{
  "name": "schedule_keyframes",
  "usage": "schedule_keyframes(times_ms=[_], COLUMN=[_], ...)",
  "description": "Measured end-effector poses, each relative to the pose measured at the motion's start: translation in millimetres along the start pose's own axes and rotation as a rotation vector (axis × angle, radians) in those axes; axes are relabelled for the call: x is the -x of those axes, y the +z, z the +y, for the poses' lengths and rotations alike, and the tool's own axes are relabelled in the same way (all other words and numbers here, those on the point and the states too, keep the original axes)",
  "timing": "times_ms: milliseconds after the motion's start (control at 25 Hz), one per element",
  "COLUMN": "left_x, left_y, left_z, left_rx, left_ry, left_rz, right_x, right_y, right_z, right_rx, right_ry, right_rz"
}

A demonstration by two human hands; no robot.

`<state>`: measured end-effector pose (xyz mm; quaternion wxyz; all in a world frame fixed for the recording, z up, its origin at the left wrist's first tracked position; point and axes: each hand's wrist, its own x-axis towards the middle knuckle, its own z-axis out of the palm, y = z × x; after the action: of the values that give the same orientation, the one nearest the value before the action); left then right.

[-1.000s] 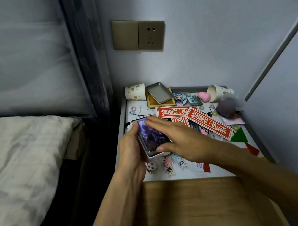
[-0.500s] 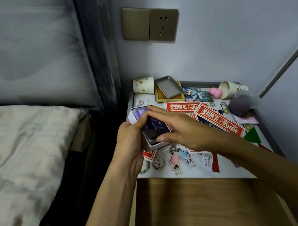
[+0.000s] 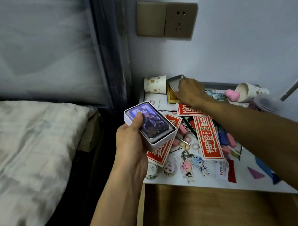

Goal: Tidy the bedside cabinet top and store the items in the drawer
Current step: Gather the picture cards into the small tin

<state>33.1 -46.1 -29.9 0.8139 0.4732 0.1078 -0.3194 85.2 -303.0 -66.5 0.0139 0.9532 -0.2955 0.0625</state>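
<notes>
Two hands were at work. The left hand [image 3: 131, 144] clasped the white tin [image 3: 163, 141], thumb laid across the purple picture card [image 3: 150, 123] topping its stack, and held it lidless in the air over the left front corner of the cabinet top [image 3: 208, 181].

The right hand [image 3: 188, 90] was stretched to the back by the wall, over a grey metal tray [image 3: 175, 78] that sat on a wooden tray [image 3: 171, 98] beside a spotted paper cup [image 3: 155, 85]. Its fingers were hidden under its own back, so we could not tell whether they gripped the metal.

We took the grey piece for the tin's lid and the step for fetching it. To do that well, we would pinch it by its long edges and lift straight up, so the wooden tray stays put and the cup is not knocked. The tin should be kept level lest the cards slide. The lid should be seated square before the tin goes down into the open drawer [image 3: 220, 212] below. Red stickers [image 3: 207, 137] and keychains [image 3: 186, 166] lay on top, not yet stored.
</notes>
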Motion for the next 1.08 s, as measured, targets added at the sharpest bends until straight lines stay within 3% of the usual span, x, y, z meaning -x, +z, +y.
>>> schedule_keyframes(times_ms=[200,400,520,800,960,1080], left_x=[-7,7,20,42,50,49], left_y=[-7,1,12,37,46,48], left_z=[0,2,-4,-50,-73,-86], left_rx=[-0.012,-0.021,-0.06,-0.144,-0.19,-0.237], left_ry=[-0.001,-0.009,-0.009,-0.051,-0.071,-0.07], left_rz=[0.0,-0.037,-0.062,-0.118,-0.176,-0.192], right_x=[-8,22,85,227,253,260], right_y=[1,-48,-90,-123,-95,-72], right_z=[-12,9,25,48,59,65], right_rx=[0.118,0.003,-0.415,-1.485,-1.6,-1.416], right_ry=[-0.051,-0.106,-0.067,0.362,0.497,0.463], right_rz=[0.034,0.151,0.115,0.019,-0.044,-0.051])
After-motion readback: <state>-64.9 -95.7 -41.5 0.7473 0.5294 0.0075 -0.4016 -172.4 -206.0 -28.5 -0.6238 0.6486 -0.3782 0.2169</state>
